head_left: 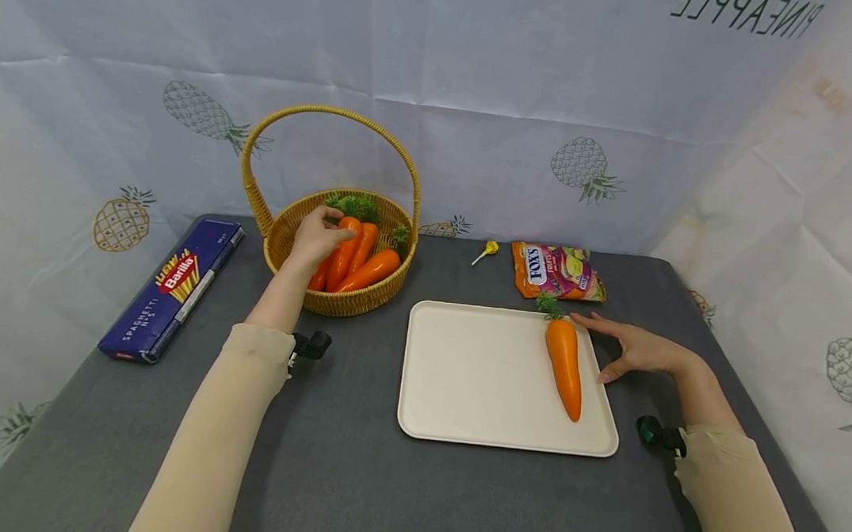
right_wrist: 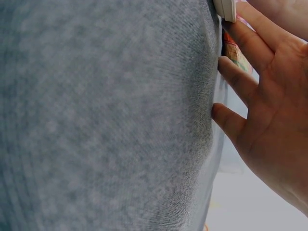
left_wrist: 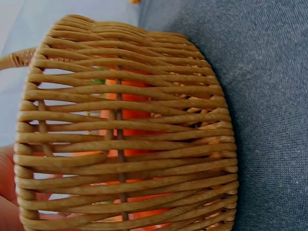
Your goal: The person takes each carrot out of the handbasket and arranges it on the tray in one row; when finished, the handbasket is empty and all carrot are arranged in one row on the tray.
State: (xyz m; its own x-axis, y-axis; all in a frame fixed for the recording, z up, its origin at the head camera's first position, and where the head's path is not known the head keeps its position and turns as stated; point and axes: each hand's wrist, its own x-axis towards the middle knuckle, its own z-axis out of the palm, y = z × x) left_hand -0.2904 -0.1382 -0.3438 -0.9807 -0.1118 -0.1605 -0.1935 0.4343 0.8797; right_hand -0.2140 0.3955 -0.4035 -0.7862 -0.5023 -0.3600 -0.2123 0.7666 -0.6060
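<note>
The left hand [head_left: 319,236] is at the left side of the basket [head_left: 356,305], and the nearest carrot [head_left: 344,256] lies just to its right, its thin end coming down toward the person. That carrot is long and its fat end is up by the green leaves [head_left: 357,206], so its long way runs from the back of the basket to the front. Next to it is a second carrot [head_left: 364,244] that lies much the same way, and a slanted carrot [head_left: 372,271] has its thin end down to the left. The left hand is much nearer to all of these; the right hand is well apart from them, over by the tray [head_left: 478,371]. The left grip has its thumb and pointing finger apart, close to the fat end of the nearest carrot, but I cannot tell if they pinch it, as the other fingers are hidden. The right hand [head_left: 640,347] has its fingers straight and spread out, with the pointing finger and thumb at the tray's right edge, holding no carrot. Just beside it, the tray carrot [head_left: 564,366] lies on the tray, leaves to the back and thin end toward the person.
</note>
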